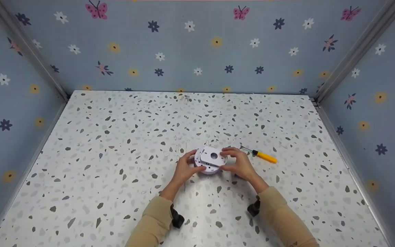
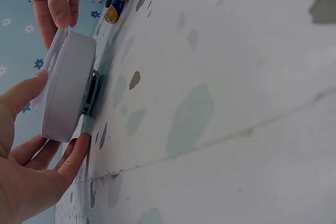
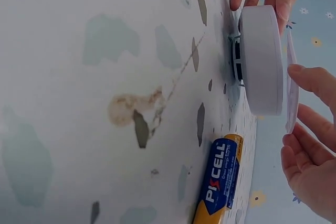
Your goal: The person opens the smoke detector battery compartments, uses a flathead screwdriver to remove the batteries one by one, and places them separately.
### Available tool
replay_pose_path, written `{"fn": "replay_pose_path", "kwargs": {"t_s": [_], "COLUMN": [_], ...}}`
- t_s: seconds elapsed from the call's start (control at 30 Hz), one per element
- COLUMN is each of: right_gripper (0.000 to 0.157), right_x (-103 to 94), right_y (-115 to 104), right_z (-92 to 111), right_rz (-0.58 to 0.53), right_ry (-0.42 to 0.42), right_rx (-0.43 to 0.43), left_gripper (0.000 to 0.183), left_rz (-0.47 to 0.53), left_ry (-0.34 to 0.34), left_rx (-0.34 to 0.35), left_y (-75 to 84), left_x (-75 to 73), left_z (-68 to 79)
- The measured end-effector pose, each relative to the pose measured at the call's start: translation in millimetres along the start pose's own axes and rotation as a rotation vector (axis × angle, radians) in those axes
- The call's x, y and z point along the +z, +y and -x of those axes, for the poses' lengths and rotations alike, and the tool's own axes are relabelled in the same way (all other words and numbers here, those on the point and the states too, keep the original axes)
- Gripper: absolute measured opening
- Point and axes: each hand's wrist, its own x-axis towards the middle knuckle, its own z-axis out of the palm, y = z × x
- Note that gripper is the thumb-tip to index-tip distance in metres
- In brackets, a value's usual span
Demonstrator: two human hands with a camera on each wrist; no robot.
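Observation:
A round white device [image 1: 210, 169], looking like a smoke alarm, has a thick smooth side wall and a dark slotted part on its underside, facing the table. My left hand [image 1: 183, 167] grips it by the edge, thumb at the top and fingers lower on the side. Over its upper face lies a flat white plate [image 1: 205, 156] with a round hole. My right hand [image 1: 241, 165] pinches this plate between thumb and fingers. In the right wrist view the plate [image 3: 292, 90] stands slightly tilted off the device's face, with a narrow gap between them.
Blue and yellow batteries [image 3: 220, 169] lie on the speckled table [image 1: 115, 192] beneath my right hand. A screwdriver [image 1: 266, 156] with a yellow handle lies to the right of that hand. Flower-patterned panels [image 1: 183, 44] wall the table at the back and sides.

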Motion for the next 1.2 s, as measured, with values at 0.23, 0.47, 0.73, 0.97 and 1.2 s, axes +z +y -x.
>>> {"fn": "replay_pose_path", "kwargs": {"t_s": [0.23,0.47,0.73,0.97,1.2], "right_gripper": [0.042,0.042,0.042,0.042,0.043], "right_x": [2.1,1.1,-1.4,-3.7,-5.8], "right_y": [2.5,0.3,1.2,0.3,-0.7], "right_z": [-6.4,-10.3,-14.3,-16.7,-19.6], "right_rz": [0.002,0.011,0.013,0.027,0.055], "right_ry": [-0.054,-0.131,-0.182,-0.217,-0.265], "right_rx": [-0.012,-0.015,-0.012,-0.038,-0.073], "left_gripper": [0.07,0.07,0.069,0.069,0.068], "left_rz": [-0.023,-0.027,-0.025,-0.01,-0.007], "left_ry": [0.007,0.018,0.015,0.007,0.004], "left_rx": [-0.029,-0.04,-0.041,-0.019,0.004], "left_y": [1.5,4.6,3.4,4.2,3.3], "left_x": [2.2,2.6,2.5,1.6,1.0], "left_z": [-0.7,1.3,0.3,0.6,1.0]}}
